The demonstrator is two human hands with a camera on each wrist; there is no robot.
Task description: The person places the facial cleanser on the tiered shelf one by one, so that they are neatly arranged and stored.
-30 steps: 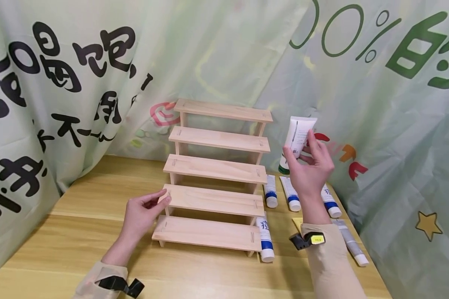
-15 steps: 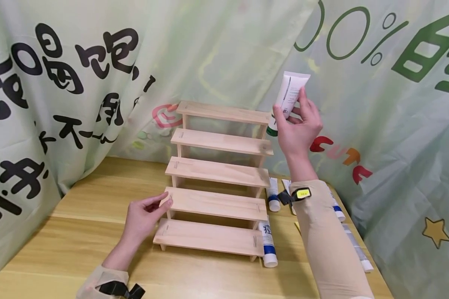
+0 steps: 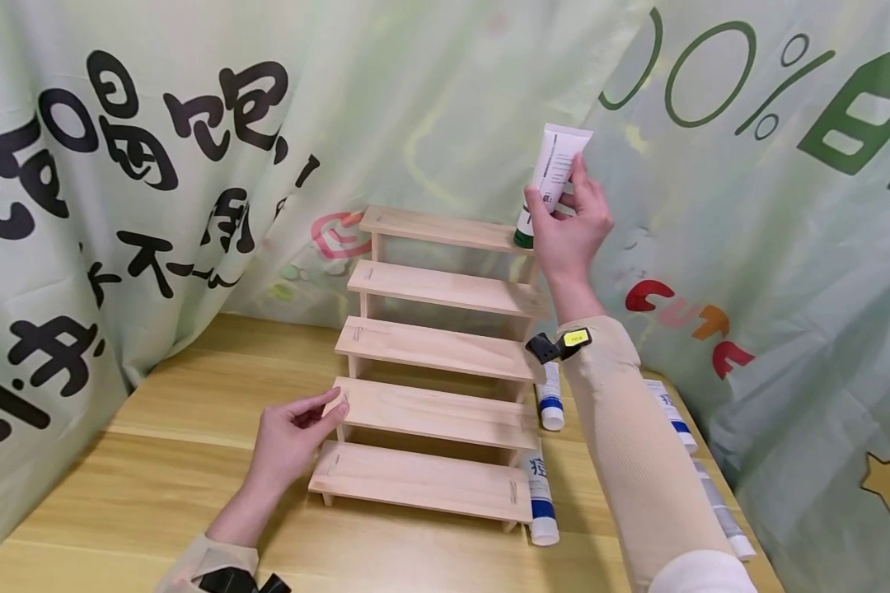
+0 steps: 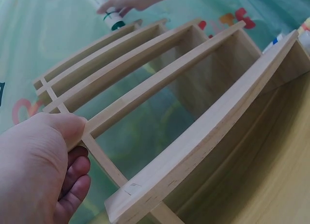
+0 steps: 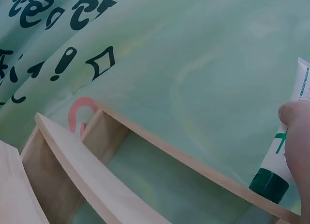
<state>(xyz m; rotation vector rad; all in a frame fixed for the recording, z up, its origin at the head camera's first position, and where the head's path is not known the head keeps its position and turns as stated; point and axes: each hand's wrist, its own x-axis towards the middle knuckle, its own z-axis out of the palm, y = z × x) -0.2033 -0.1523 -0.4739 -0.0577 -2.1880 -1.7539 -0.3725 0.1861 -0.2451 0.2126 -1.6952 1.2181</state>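
Note:
A pale wooden stepped display rack (image 3: 433,409) with several shelves stands on the table. At its left side, my left hand (image 3: 289,436) grips the end of the second shelf from the bottom; in the left wrist view the thumb lies along the wood and the other fingers curl below. My right hand (image 3: 574,226) pinches a white squeeze tube (image 3: 556,163) between thumb and fingers, tilted with its green cap (image 5: 270,185) downward. The cap is at the right end of the top shelf (image 3: 445,228); whether it touches the wood I cannot tell.
White tubes with blue bands lie right of the rack: one tube (image 3: 541,494) by the bottom shelf, one (image 3: 551,399) farther back, another (image 3: 671,416) near the table's right edge. A grey tube (image 3: 723,511) lies there too. A printed curtain (image 3: 445,99) hangs behind.
My right hand has risen and moved left with the white tube, from over the lying tubes to the top shelf's right end. My left hand keeps its grip on the rack.

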